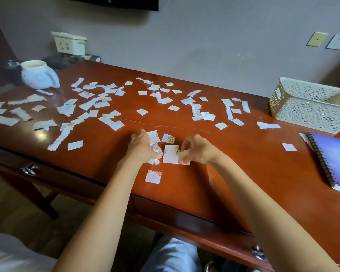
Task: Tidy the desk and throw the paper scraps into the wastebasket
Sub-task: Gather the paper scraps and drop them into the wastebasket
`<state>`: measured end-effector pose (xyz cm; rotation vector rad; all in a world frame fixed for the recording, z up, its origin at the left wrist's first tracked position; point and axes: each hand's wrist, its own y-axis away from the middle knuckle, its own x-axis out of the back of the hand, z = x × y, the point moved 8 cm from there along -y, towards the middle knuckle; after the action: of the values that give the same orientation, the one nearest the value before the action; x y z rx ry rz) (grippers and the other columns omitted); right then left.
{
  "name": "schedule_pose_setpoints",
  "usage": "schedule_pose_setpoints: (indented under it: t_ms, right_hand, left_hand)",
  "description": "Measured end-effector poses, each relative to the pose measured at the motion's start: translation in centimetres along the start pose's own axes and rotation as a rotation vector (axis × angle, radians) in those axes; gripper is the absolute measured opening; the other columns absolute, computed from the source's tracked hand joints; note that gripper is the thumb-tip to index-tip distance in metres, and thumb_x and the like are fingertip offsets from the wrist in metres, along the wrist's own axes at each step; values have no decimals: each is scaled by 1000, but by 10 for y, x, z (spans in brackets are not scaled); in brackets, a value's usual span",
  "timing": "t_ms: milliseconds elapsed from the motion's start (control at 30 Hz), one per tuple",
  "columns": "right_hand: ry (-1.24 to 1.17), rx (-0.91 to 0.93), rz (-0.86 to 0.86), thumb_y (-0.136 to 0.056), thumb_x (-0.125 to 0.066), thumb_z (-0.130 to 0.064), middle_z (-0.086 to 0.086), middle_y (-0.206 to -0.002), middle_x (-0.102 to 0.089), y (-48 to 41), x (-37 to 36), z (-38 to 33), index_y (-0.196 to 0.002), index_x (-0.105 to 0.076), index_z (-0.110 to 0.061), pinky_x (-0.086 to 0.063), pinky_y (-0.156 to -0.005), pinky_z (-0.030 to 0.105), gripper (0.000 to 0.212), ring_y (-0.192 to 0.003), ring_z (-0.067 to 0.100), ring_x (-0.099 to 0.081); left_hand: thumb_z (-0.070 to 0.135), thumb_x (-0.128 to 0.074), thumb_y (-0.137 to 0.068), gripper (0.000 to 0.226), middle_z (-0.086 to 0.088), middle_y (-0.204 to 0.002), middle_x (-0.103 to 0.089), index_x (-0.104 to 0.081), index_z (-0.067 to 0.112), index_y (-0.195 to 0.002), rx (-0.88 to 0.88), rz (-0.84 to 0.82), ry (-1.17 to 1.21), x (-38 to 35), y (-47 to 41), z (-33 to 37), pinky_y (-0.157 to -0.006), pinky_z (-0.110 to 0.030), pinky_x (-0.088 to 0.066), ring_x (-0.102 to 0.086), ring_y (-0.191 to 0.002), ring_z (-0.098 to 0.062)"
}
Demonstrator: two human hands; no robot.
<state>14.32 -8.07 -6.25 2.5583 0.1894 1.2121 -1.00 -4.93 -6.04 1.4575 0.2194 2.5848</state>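
Gathering at the near edge of the red-brown wooden bench (214,173): left hand (143,148) clutching torn white paper scraps (154,146), right hand (196,150) pinching a square white scrap (170,155), bunching for one trip.

Head camera looks forward and down, close over the desk (234,173)

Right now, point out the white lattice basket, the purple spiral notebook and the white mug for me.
white lattice basket (302,112): head view, on its front wall.
purple spiral notebook (336,160): head view, on the middle of its cover.
white mug (37,76): head view, on its rounded body.
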Motion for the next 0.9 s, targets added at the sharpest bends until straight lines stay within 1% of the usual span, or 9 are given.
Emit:
schedule_pose_setpoints:
  t_ms: [133, 267, 300, 400, 467, 567, 667, 833, 900]
  right_hand:
    - [6, -55, 12, -76, -75, -12, 8, -113, -59, -1, 7, 5, -114, -63, -4, -50, -79, 28, 41, -101, 22, -56]
    - [-21, -130, 111, -79, -72, -12, 8, -103, -62, -2, 26, 17, -109, -67, -2, -44, -60, 21, 32, -90, 20, -54]
    - [-40, -145, 160, -80, -71, -13, 10, -102, -62, -3, 33, 20, -109, -67, -1, -44, -61, 23, 32, -88, 21, -55]
    - [-100, -179, 271, -83, -69, -14, 14, -115, -64, -3, 49, 27, -116, -63, 0, -43, -59, 25, 37, -88, 22, -56]
    - [-140, -192, 293, -83, -68, -13, 16, -123, -62, -3, 54, 29, -118, -62, 0, -40, -58, 24, 38, -88, 23, -56]
    - [-209, -217, 285, -83, -70, -14, 15, -122, -60, -4, 54, 30, -120, -60, -2, -42, -59, 21, 41, -83, 20, -57]
    - [-356, -242, 215, -84, -67, -9, 10, -100, -56, -6, 45, 25, -118, -59, 1, -40, -46, 13, 36, -66, 11, -50]
    - [-313, -196, 131, -84, -69, -12, 9, -103, -54, -15, 30, 4, -124, -55, -4, -38, -38, 8, 43, -63, 10, -50]
    - [-278, -163, 115, -83, -70, -13, 9, -106, -54, -20, 24, -2, -125, -54, -3, -41, -45, 10, 45, -71, 13, -54]
  left_hand:
    - [22, -73, -80, 68, -12, -137, -48, -40, 7, -138, 38, -51, 26, 2, 0, -1, -93, -32, -50, -51, -123, -28]
    - [11, -44, -97, 48, -17, -145, -40, -32, -4, -140, 39, 4, 43, 32, 29, 16, -108, -16, -23, -39, -135, -27]
    - [14, -48, -96, 47, -16, -143, -42, -36, -3, -139, 43, 4, 24, 30, 25, 13, -107, -21, -31, -42, -133, -27]
    - [29, -68, -84, 50, -13, -126, -59, -54, 5, -126, 8, -28, -7, 5, -2, 3, -77, -25, -51, -59, -112, -25]
    - [31, -70, -81, 47, -12, -118, -64, -59, 6, -119, -11, -15, 27, 6, -6, 4, -59, -18, -44, -63, -105, -23]
    - [28, -70, -82, 39, -14, -111, -65, -63, 3, -111, -29, -1, 86, 10, -12, 7, -52, -16, -37, -64, -101, -24]
    - [26, -69, -83, 41, -16, -116, -63, -60, 2, -115, -8, 70, 142, 19, -21, 3, -65, -21, -46, -62, -105, -27]
    - [22, -72, -81, 77, -17, -141, -45, -29, 4, -142, 70, 113, 110, 25, -34, -8, -94, -35, -50, -49, -127, -33]
    - [26, -71, -82, 82, -16, -145, -41, -25, 4, -145, 99, 79, 39, 23, -38, -11, -98, -36, -47, -44, -132, -32]
